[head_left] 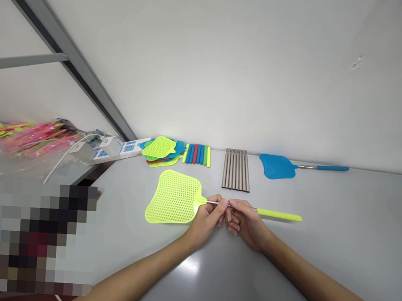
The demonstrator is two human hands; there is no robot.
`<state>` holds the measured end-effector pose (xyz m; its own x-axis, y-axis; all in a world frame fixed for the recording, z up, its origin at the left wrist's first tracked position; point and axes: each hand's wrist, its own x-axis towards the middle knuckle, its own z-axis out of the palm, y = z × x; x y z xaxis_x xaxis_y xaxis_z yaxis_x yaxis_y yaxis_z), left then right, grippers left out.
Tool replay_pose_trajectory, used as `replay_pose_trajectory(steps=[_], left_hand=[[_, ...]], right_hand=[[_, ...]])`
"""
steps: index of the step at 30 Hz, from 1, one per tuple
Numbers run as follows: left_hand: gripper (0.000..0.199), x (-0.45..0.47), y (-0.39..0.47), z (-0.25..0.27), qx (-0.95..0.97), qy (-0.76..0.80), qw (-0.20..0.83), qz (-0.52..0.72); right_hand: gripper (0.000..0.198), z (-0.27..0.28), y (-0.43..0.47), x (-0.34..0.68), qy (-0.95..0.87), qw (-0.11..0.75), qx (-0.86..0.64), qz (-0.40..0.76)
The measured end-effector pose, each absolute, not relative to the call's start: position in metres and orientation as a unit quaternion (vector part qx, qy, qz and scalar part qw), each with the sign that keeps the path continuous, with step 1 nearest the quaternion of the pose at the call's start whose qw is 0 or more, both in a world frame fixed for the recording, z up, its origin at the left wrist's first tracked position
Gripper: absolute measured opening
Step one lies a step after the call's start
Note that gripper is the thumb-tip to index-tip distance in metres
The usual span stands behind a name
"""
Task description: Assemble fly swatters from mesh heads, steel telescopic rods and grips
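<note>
A yellow-green fly swatter [175, 198] lies level across both my hands, its perforated head to the left and its yellow grip to the right. My left hand [211, 214] is closed round the metal rod close to the head. Right beside it, my right hand [243, 216] pinches the same rod nearer the grip. The fingertips of the two hands almost meet, and they hide the middle of the rod. Beyond them lies a row of metal tubes [235, 170]. A blue fly swatter [279, 167] with rod and blue grip rests at the back right.
Loose swatter heads [160, 149] are stacked at the back left, beside a row of coloured grips [196, 155]. A white power strip [129, 149] with plugs and cables sits at the table's left edge. Further left are plastic bags [38, 143] of colourful pieces. A wall stands behind the table [336, 213].
</note>
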<state>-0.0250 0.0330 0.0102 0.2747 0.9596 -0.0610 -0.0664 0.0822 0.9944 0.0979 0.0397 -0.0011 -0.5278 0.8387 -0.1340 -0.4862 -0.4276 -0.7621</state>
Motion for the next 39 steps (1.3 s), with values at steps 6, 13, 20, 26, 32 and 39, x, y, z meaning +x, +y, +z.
replay_pose_trajectory(steps=[6, 13, 20, 26, 32, 39], left_hand=[[0.030, -0.0266, 0.0343, 0.0063, 0.506, 0.414, 0.618, 0.437], [0.019, -0.0267, 0.0364, 0.0060, 0.429, 0.413, 0.620, 0.510], [0.020, -0.0251, 0.0377, 0.0088, 0.407, 0.425, 0.595, 0.548], [0.019, -0.0270, 0.0369, 0.0068, 0.428, 0.436, 0.578, 0.541], [0.020, -0.0275, 0.0367, 0.0060, 0.437, 0.436, 0.579, 0.533], [0.021, -0.0272, 0.0384, 0.0051, 0.445, 0.435, 0.570, 0.537]], right_hand=[[0.033, -0.0020, 0.0415, 0.0991, -0.332, 0.415, -0.251, 0.809], [0.030, 0.0008, 0.0409, 0.0993, -0.299, 0.444, -0.265, 0.802], [0.030, -0.0001, 0.0408, 0.0983, -0.275, 0.460, -0.281, 0.796], [0.030, 0.0005, 0.0410, 0.0969, -0.268, 0.469, -0.283, 0.793], [0.031, 0.0003, 0.0403, 0.0972, -0.264, 0.474, -0.286, 0.790], [0.031, -0.0013, 0.0408, 0.0976, -0.255, 0.478, -0.286, 0.790]])
